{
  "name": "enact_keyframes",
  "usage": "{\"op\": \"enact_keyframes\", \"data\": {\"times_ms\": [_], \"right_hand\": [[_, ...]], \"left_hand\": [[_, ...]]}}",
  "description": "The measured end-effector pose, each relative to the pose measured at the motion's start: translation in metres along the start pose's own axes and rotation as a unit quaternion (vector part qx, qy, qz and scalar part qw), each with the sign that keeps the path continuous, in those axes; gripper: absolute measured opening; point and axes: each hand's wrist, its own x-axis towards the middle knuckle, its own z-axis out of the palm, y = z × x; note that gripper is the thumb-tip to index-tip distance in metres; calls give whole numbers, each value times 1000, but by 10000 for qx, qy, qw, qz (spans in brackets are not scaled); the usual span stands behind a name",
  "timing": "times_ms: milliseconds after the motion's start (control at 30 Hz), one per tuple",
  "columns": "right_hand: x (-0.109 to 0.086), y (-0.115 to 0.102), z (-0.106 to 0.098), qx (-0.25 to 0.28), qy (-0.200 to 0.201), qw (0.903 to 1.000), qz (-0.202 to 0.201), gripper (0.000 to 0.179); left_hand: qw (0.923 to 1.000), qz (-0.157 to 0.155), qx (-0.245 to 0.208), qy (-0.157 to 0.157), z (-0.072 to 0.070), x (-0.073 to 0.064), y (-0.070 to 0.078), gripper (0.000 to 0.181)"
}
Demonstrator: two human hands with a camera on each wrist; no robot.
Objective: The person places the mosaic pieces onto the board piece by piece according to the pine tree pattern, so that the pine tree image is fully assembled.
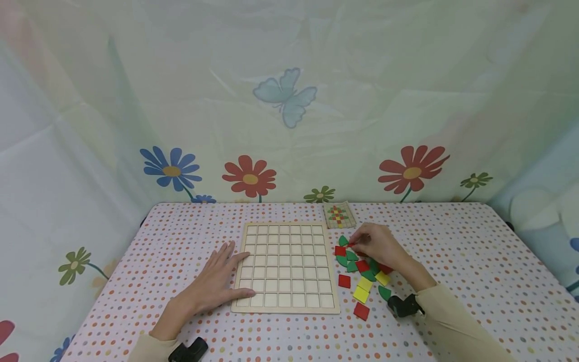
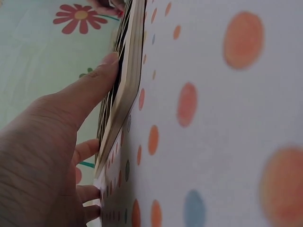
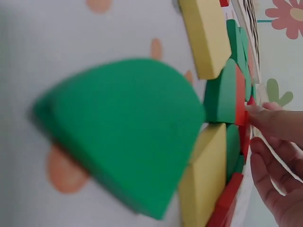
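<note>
My left hand [image 1: 211,282] lies with fingers spread along the left side of a wooden grid board [image 1: 289,310], thumb and index finger resting on its edge. In the left wrist view the thumb [image 2: 92,82] crosses the board's rim [image 2: 124,97]. To the right of the board, my right hand [image 1: 379,245] pinches a small red tile [image 1: 351,245] above a loose pile of pieces. Its thumb and fingers [image 3: 272,120] reach in at the right of the right wrist view, beyond a large green rounded piece [image 3: 128,127]. The held tile is mostly hidden by the fingertips.
Red squares [image 1: 344,281], yellow squares [image 1: 361,294] and several green rounded pieces [image 1: 384,292] lie between the board and my right forearm. A pattern card [image 1: 339,215] lies behind them, near the dotted table's [image 1: 429,226] back edge. A flowered curtain [image 1: 285,166] hangs behind.
</note>
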Motion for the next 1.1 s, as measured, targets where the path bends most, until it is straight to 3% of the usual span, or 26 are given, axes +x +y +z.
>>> {"op": "enact_keyframes", "data": {"times_ms": [200, 467, 633, 1100], "right_hand": [[1, 5, 0, 93, 192, 9998, -58, 12], [8, 6, -1, -46, -264, 9995, 194, 20], [10, 6, -1, -101, -303, 9989, 343, 18], [13, 7, -7, 22, -339, 9991, 261, 12]], "left_hand": [[10000, 24, -60, -42, 0, -1, 0, 94], [9999, -33, -78, -64, -1, -2, 1, 94], [10000, 22, -62, -42, -2, -1, 1, 93], [9999, -86, -91, -78, -1, 0, 0, 95]]}}
